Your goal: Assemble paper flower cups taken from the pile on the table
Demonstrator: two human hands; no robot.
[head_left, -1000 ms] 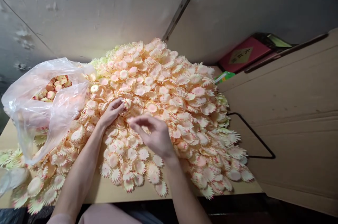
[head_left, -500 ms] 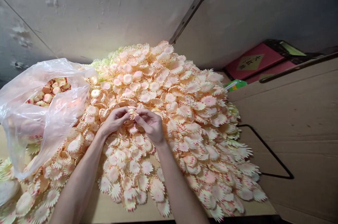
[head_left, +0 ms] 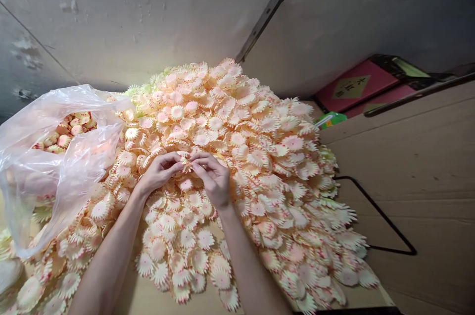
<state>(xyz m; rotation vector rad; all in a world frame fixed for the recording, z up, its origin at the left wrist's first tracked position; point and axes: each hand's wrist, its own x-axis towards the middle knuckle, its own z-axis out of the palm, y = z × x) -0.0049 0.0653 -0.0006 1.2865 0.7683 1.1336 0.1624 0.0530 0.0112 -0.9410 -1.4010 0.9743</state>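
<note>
Between my two hands is a small cream, pink-edged artificial flower piece (head_left: 186,162) with a fringed rim. My left hand (head_left: 162,170) pinches it from the left, thumb and fingertips closed together. From the right, my right hand (head_left: 213,177) grips its other edge between thumb and forefinger. Both hands are over a large heap of similar fringed flower pieces (head_left: 256,146), pale with pink centres and tips. The fingers partly hide the held piece, so its full shape does not show.
A translucent plastic bag (head_left: 85,156) at the left holds several tightly curled, red-edged flower pieces (head_left: 76,129). Cardboard (head_left: 419,181) stands at the right, with a bent black rod (head_left: 386,216) beside the heap. Red boxes (head_left: 363,84) sit at the back right, against the grey wall (head_left: 166,18).
Both hands stay at nearly the same spot, with the fingertips slightly shifted around the flower piece. The whole view has moved a little.
</note>
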